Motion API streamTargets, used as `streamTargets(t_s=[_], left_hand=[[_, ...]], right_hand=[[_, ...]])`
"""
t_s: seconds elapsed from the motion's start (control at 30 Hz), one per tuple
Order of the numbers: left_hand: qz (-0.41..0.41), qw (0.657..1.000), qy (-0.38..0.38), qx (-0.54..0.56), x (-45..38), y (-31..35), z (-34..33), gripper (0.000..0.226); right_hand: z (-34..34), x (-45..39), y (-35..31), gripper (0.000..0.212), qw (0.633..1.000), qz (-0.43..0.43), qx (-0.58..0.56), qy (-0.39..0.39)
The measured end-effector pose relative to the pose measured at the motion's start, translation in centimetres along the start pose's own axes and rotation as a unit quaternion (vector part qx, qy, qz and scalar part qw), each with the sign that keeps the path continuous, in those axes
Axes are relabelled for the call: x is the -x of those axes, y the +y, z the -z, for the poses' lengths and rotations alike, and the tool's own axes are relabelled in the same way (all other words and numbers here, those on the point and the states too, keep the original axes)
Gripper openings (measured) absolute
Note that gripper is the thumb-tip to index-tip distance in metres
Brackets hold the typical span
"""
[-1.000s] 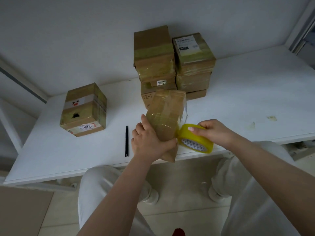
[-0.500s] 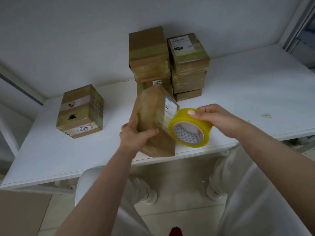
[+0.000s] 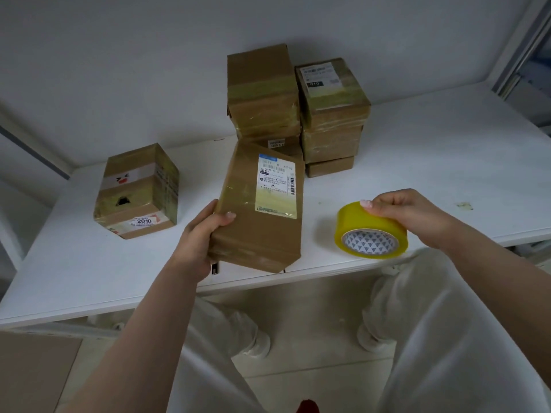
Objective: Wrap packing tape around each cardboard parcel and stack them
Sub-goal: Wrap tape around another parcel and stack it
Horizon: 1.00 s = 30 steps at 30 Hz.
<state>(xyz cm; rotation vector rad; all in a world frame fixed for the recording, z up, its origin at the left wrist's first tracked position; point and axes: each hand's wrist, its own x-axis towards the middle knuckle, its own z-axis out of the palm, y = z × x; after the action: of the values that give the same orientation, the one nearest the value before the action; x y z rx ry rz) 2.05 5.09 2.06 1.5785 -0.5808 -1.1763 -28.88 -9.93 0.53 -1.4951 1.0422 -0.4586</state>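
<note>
My left hand (image 3: 198,242) grasping flat brown taped cardboard parcel (image 3: 259,210) mid-frame; my right hand (image 3: 408,213) gripping yellow packing tape roll (image 3: 371,231) centre right

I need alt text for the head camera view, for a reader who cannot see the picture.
A person's left hand holds a taped cardboard parcel over a white table, while the right hand holds a yellow tape roll beside it. Behind stand stacked parcels; a single box sits to the left.
</note>
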Motion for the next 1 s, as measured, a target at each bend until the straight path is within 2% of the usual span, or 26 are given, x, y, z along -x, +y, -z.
streamTargets(t_s=[0.07,0.2,0.33,0.4,0.5,0.63,0.73,0.77,0.83,0.93,1.0], left_hand=[[0.004,1.0,-0.002,0.022,0.2,0.0,-0.3,0.021],[0.036,0.996,0.015,0.082,0.2,-0.3,-0.7,0.015],[0.081,0.985,0.03,0.152,0.2,-0.9,-1.1,0.009],[0.097,0.977,0.022,0.191,0.3,-1.5,-1.7,0.012],[0.114,0.963,0.003,0.242,0.7,-2.6,-2.9,0.028],[0.15,0.938,-0.019,0.313,0.7,-5.0,-4.1,0.041],[0.182,0.918,-0.042,0.351,0.5,-7.2,-5.0,0.044],[0.189,0.918,-0.049,0.345,0.6,-7.7,-5.3,0.043],[0.19,0.943,-0.04,0.272,0.5,-8.3,-5.6,0.043],[0.135,0.985,-0.005,0.105,0.1,-7.8,-5.0,0.051],[0.083,0.993,0.062,-0.057,-0.1,-6.2,-4.2,0.047]], right_hand=[[-0.3,-0.1,0.0,0.051,1.0,0.001,0.0,-0.005],[-0.9,-0.3,0.4,0.048,1.0,-0.009,0.0,-0.009],[-1.0,-0.2,1.0,0.058,1.0,-0.011,-0.006,-0.01],[-1.1,-0.1,1.1,0.053,1.0,-0.012,-0.01,-0.014],[-1.2,0.2,0.9,0.043,1.0,-0.008,-0.018,-0.007],[-0.7,0.3,-0.7,0.052,1.0,-0.014,0.0,0.024],[0.1,0.2,-3.2,0.052,0.997,-0.009,0.069,0.046],[0.2,0.1,-4.1,0.049,0.993,-0.007,0.106,0.051],[0.0,-0.2,-5.8,0.047,0.979,-0.011,0.195,0.055],[-1.0,-0.5,-7.7,0.057,0.959,-0.025,0.279,0.03],[-2.0,-0.6,-9.0,0.063,0.96,-0.026,0.278,0.01]])
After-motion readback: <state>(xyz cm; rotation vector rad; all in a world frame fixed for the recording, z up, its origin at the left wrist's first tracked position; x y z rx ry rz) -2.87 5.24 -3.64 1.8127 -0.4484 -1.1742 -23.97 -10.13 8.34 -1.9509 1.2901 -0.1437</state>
